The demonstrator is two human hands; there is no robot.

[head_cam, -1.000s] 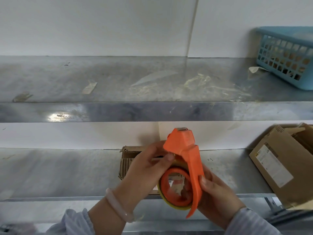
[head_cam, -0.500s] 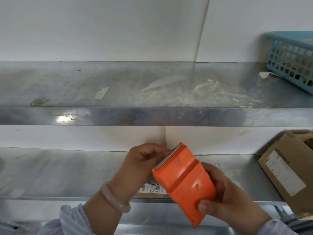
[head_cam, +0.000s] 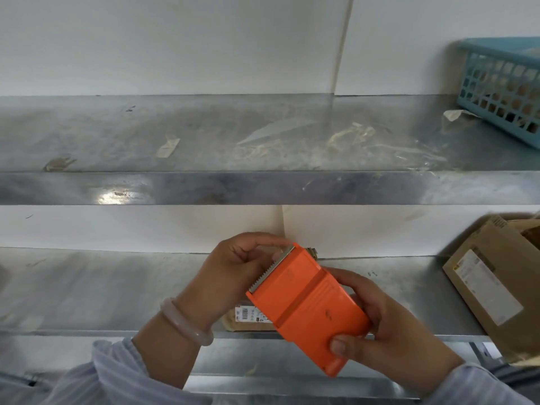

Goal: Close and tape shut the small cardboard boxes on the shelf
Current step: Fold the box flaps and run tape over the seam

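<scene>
Just before the lower shelf (head_cam: 102, 287): gripping the orange tape dispenser (head_cam: 306, 308) in the right hand (head_cam: 388, 331), curling the left hand (head_cam: 233, 267) at its toothed blade (head_cam: 273, 267). Pinching tape or not, cannot tell. Behind, small cardboard box (head_cam: 245, 317) sitting on the shelf, mostly hidden. Could nick fingertips on those teeth, or lose the tape end.

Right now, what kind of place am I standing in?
Probably a stockroom or packing area: metal shelving, a labelled cardboard box, a blue basket and an orange tape dispenser.
</scene>
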